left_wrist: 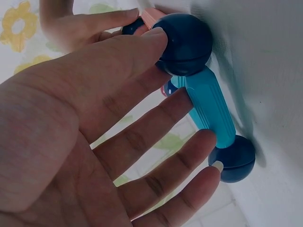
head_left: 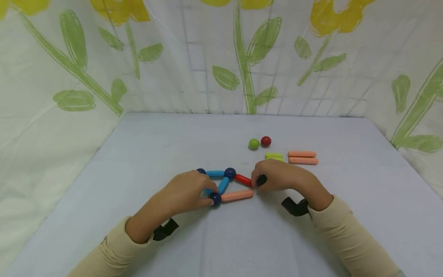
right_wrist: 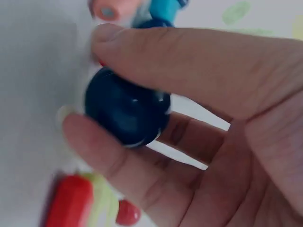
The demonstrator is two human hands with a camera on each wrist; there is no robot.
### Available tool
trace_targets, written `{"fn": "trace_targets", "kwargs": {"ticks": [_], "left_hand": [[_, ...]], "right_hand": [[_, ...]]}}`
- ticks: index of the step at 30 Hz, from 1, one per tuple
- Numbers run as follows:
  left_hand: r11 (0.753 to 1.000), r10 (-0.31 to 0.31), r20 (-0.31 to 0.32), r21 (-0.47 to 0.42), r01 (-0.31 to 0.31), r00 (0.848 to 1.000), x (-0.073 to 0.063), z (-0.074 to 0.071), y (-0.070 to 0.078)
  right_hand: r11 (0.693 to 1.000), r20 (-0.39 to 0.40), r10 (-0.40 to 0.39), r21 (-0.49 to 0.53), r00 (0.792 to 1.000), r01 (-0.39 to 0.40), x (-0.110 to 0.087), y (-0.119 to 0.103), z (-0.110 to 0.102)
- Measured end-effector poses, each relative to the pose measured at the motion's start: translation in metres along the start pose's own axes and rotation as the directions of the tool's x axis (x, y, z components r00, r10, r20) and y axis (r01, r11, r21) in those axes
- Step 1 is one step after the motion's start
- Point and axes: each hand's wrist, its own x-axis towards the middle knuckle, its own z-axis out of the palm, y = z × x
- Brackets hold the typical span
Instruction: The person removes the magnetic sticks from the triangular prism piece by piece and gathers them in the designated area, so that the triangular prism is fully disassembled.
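My left hand point(head_left: 188, 190) pinches a navy ball point(left_wrist: 184, 45) at the front corner of a triangle of light-blue sticks point(head_left: 215, 174), its other fingers along one blue stick point(left_wrist: 210, 106). From this ball a salmon stick point(head_left: 237, 196) points right. A red stick point(head_left: 243, 180) runs from the far navy ball point(head_left: 230, 173) toward my right hand point(head_left: 278, 176). Between its thumb and fingers the right hand holds another navy ball point(right_wrist: 128, 106), near the salmon stick's end point(right_wrist: 113, 8). A third triangle ball point(head_left: 200, 171) shows partly behind the left hand.
Beyond the right hand lie lime sticks point(head_left: 274, 156) and two salmon sticks point(head_left: 302, 157). A green ball point(head_left: 254, 144) and a red ball point(head_left: 266, 141) sit farther back. Another red stick point(right_wrist: 71, 201) shows in the right wrist view. A flower-painted curtain point(head_left: 194, 92) borders the white table point(head_left: 155, 142).
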Motion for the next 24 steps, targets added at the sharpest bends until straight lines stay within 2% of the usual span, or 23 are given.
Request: {"fn": "trace_targets", "kwargs": {"ticks": [3, 6, 11, 14, 17, 20, 24], "left_hand": [[1.000, -0.007, -0.001, 0.002, 0.007, 1.000, -0.001, 0.000, 0.000], [1.000, -0.007, -0.001, 0.007, 0.007, 1.000, -0.001, -0.001, -0.001], [1.000, -0.001, -0.004, 0.012, 0.001, 1.000, 0.000, -0.001, -0.003], [1.000, -0.001, -0.007, 0.011, 0.001, 1.000, 0.000, -0.001, -0.004], [1.000, 0.004, -0.008, 0.008, -0.003, 1.000, 0.000, 0.000, -0.005], [1.000, 0.004, -0.002, 0.002, -0.004, 1.000, 0.001, 0.000, -0.005], [1.000, -0.006, 0.012, -0.004, 0.006, 1.000, 0.001, -0.001, -0.004]], "right_hand": [[1.000, -0.083, 0.015, 0.022, 0.996, -0.014, -0.002, 0.012, -0.010], [0.999, -0.204, 0.044, 0.023, 0.978, -0.040, -0.003, 0.026, -0.019], [0.984, -0.373, 0.175, 0.039, 0.911, -0.173, -0.003, 0.044, -0.028], [0.962, -0.425, 0.268, 0.065, 0.865, -0.266, -0.003, 0.051, -0.029], [0.943, -0.446, 0.324, 0.089, 0.834, -0.319, -0.001, 0.062, -0.028], [0.935, -0.441, 0.347, 0.089, 0.828, -0.344, 0.002, 0.073, -0.026], [0.932, -0.415, 0.354, 0.084, 0.838, -0.352, 0.008, 0.085, -0.027]]}}
